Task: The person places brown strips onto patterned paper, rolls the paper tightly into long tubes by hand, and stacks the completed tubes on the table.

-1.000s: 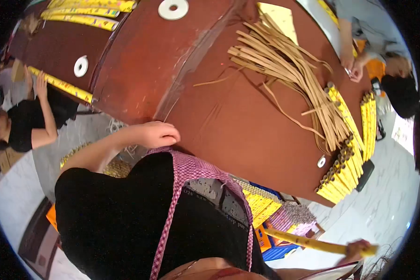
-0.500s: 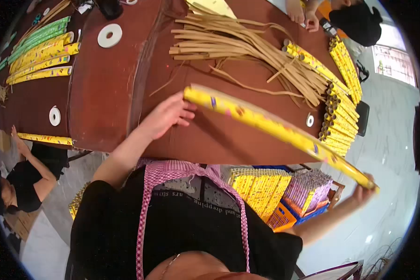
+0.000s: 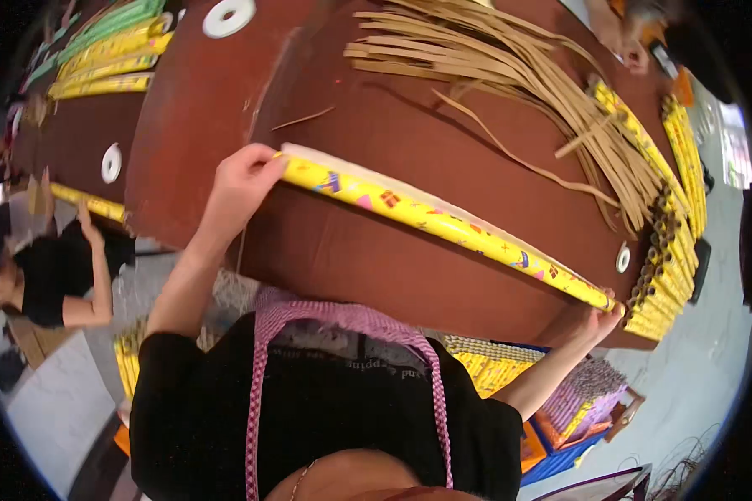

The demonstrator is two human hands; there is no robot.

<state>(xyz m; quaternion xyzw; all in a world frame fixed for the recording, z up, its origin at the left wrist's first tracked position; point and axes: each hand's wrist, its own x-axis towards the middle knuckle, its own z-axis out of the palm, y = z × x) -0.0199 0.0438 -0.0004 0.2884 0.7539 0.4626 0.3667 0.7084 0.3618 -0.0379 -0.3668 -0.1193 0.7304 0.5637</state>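
A long roll of yellow patterned wrapping paper (image 3: 451,227) lies slantwise in front of me over the brown table, with a pale paper edge showing along its far side. My left hand (image 3: 246,171) pinches the left end of the roll between thumb and fingers. At the lower right end, my right hand (image 3: 597,319) is closed around the roll near the table's front edge. Beyond the roll lies a bundle of flat brown paper strips (image 3: 510,67).
Finished-looking yellow rolls (image 3: 664,271) are stacked at the right. White tape rolls (image 3: 228,17) lie on the brown table (image 3: 376,275). Green and yellow rolls (image 3: 113,63) sit at the far left. A co-worker (image 3: 50,271) handles another roll at left. Crates of rolls (image 3: 576,401) stand below right.
My left hand has closed on the left end of the roll, where its fingers were apart before. The right end has moved inward and now sits lower over the table. My view has shifted left.
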